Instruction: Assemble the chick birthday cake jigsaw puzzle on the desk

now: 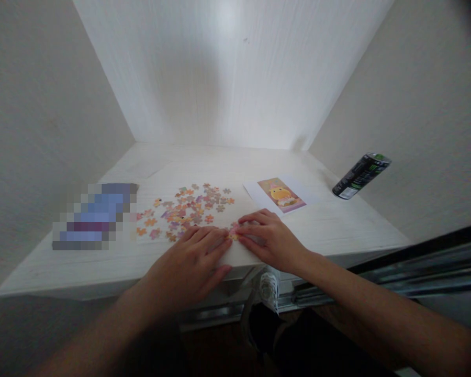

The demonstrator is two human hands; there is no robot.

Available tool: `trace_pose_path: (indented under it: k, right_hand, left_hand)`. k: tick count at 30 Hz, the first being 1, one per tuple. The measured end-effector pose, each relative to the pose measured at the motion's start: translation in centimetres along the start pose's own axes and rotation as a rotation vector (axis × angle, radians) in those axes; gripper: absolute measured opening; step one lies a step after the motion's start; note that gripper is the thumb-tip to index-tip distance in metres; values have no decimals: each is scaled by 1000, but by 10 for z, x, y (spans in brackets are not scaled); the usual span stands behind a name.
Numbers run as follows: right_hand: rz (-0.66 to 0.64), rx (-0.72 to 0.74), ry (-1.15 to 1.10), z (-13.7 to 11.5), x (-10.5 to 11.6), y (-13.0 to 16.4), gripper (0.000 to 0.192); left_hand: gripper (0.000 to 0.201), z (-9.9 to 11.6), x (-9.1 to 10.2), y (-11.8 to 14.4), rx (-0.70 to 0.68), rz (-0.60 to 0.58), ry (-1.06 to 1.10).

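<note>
Several small orange, pink and purple puzzle pieces (188,209) lie scattered on a white sheet (235,207) on the white table (337,225). My left hand (190,264) lies flat, palm down, at the sheet's near edge. Its fingertips meet those of my right hand (269,238) over a couple of joined pieces (234,233). The right hand's fingers are curled down onto those pieces. Neither hand lifts anything off the table.
A reference picture (280,195) of a yellow character lies right of the pieces. A dark can (360,175) stands at the far right near the wall. A blurred-out flat object (96,215) lies at the left. Walls close in on three sides.
</note>
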State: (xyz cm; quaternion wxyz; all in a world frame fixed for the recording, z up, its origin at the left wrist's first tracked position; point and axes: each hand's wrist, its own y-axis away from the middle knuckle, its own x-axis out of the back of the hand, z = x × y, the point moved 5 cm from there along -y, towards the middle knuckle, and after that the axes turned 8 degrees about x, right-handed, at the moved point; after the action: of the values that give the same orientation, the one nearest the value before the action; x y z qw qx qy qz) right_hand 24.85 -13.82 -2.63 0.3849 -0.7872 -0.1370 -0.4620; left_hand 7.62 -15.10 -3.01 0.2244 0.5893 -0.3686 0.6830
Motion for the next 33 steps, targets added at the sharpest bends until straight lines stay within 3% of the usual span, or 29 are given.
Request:
trace_pose_path:
  k: [21,29,33]
  right_hand:
    - [-25,-4,18,-4,1,1,20]
    - [-40,40,39,0,-5,2,21]
    - [19,-8,-12,-14,8,1,23]
  left_hand:
    - [46,-2,-2,2,32,12,33]
    - [47,2,2,1,43,-80,49]
    - [49,3,5,3,45,-50,88]
